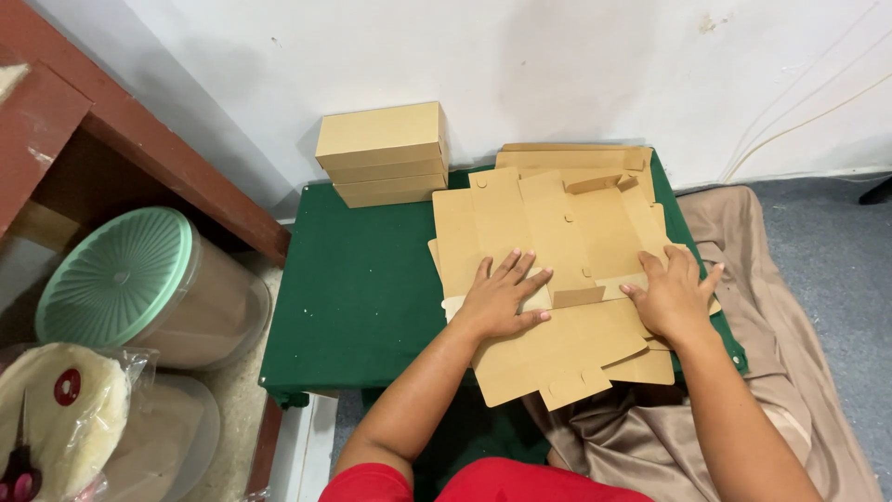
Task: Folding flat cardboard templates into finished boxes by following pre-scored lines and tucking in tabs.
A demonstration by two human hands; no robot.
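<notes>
Green-lidded tub (pixel 149 284), folded boxes (pixel 383 153)

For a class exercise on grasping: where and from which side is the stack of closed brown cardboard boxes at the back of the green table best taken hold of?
Grip the stack of closed brown cardboard boxes by its two short ends, probably coming from above. The long flat sides are too wide to span, the wall stands close behind, and both ends look free over the green table.
</notes>
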